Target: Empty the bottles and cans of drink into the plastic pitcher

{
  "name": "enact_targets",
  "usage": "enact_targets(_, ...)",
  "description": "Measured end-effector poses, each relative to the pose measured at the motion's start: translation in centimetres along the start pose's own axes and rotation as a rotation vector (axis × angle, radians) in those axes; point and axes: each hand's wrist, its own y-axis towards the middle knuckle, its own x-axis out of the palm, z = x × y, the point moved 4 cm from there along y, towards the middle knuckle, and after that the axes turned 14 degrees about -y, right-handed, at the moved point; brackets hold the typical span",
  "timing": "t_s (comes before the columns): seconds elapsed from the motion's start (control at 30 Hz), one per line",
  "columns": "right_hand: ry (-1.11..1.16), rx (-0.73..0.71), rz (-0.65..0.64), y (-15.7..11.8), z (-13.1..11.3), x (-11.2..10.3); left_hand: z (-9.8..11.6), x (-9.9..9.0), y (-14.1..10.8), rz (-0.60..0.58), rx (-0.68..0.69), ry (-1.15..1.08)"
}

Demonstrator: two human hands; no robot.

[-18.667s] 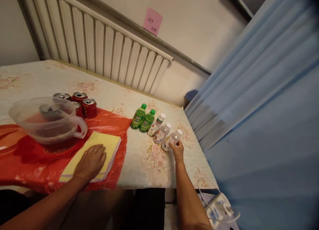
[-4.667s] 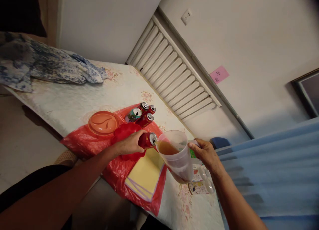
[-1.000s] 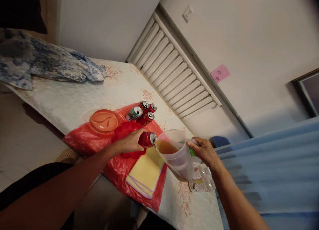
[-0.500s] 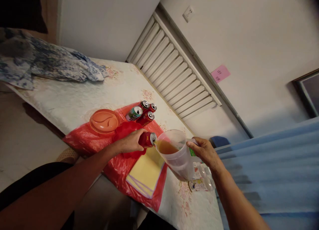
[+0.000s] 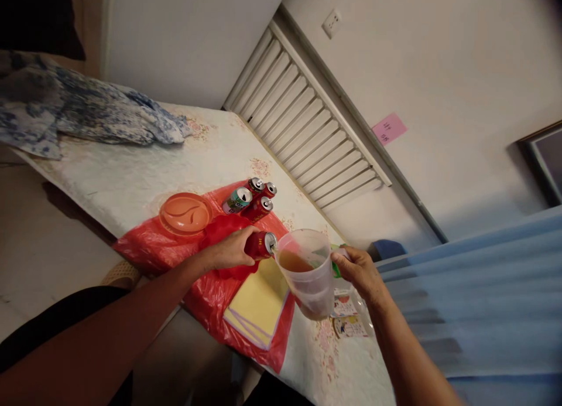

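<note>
My left hand (image 5: 235, 248) is wrapped round a red can (image 5: 259, 245), whose top meets the rim of a clear plastic jug (image 5: 311, 292). Brown liquid (image 5: 295, 261) lies inside the jug. Its handle is in my right hand (image 5: 355, 268), with the fingers closed. A red scalloped dish (image 5: 219, 230) sits under my left hand, partly hidden by it. Below the can lies a folded yellow cloth (image 5: 259, 303). Several opened cans stand behind, among them a green one (image 5: 237, 200) and a red one (image 5: 260, 208).
A red plastic sheet (image 5: 149, 245) covers part of the flowered table (image 5: 132, 171). On it is an orange lid (image 5: 185, 213). Clear bottles with labels (image 5: 349, 326) lie beyond the jug. Patterned fabric (image 5: 118, 113) lies at the far left, and a radiator (image 5: 307, 119) lines the wall.
The jug has tipped back more upright and its liquid surface has shifted. The stream seen at the can's mouth has thinned. My right hand has moved slightly right.
</note>
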Motion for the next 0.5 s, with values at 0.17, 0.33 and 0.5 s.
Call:
enact_targets(0.17,0.235,0.007,0.027,-0.3,1.2,1.2,0.6,-0.3,-0.2,0.021,-0.027,-0.064)
enact_targets(0.33,0.454,0.002,0.122,0.0,1.4,1.6,1.1,-0.5,-0.4,0.034,-0.042,-0.077)
enact_targets(0.5,0.758,0.072,0.324,1.1,0.8,2.3,1.7,-1.1,-0.9,0.006,-0.039,-0.095)
